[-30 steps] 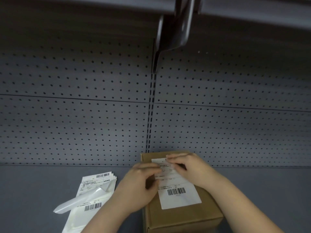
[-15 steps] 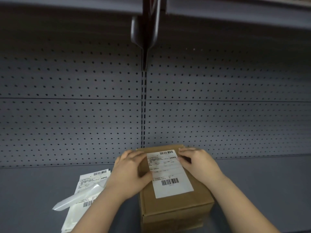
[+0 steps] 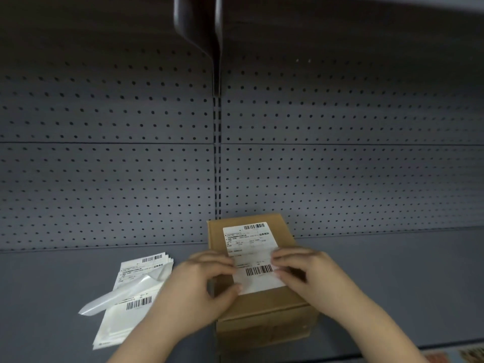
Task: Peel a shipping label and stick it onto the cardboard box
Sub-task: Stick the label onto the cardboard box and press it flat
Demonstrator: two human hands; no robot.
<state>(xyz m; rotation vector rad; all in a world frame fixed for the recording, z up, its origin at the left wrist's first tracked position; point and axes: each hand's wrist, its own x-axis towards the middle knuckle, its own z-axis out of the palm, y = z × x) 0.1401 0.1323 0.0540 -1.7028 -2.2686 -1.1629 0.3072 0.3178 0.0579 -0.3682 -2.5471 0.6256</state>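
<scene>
A brown cardboard box (image 3: 264, 309) stands on the grey shelf, its back against the pegboard. A white shipping label (image 3: 250, 247) with barcodes lies flat on the box top. My left hand (image 3: 201, 292) rests on the box's left side, fingertips pressing the label's left edge near the lower barcode. My right hand (image 3: 309, 273) lies on the right side, fingers flat on the label's right edge. Neither hand holds anything. Left of the box lies a stack of labels (image 3: 136, 289) with a curled, glossy backing strip (image 3: 123, 294) on top.
The grey shelf (image 3: 392, 284) runs left and right of the box. A perforated pegboard wall (image 3: 104, 179) closes the back. A dark bracket (image 3: 201, 30) hangs from the shelf above. Something colourful shows at the bottom right corner (image 3: 455, 356).
Both hands slid down the label from its top end toward the lower barcode, pressing it flat. The upper part of the label now shows uncovered. The camera view shifted.
</scene>
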